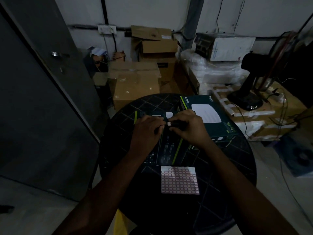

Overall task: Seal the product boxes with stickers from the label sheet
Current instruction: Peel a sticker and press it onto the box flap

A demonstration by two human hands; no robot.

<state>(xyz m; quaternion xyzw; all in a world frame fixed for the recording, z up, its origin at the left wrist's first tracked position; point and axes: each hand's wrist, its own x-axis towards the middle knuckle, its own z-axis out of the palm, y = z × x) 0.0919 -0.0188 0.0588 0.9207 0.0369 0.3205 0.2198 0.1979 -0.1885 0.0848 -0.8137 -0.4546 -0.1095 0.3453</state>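
Two dark product boxes lie on a round black table. The nearer box lies under both hands; a second box printed "Wi-Fi 5" sits behind it to the right. My left hand and my right hand meet over the nearer box's top edge, fingertips pinching a small pale sticker between them. The label sheet, a white square with rows of small pink-edged stickers, lies flat on the table in front of the boxes.
Brown cardboard cartons are stacked behind the table. A black fan stands on taped packages at right, with loose cables around it. A grey door fills the left side. The scene is dim.
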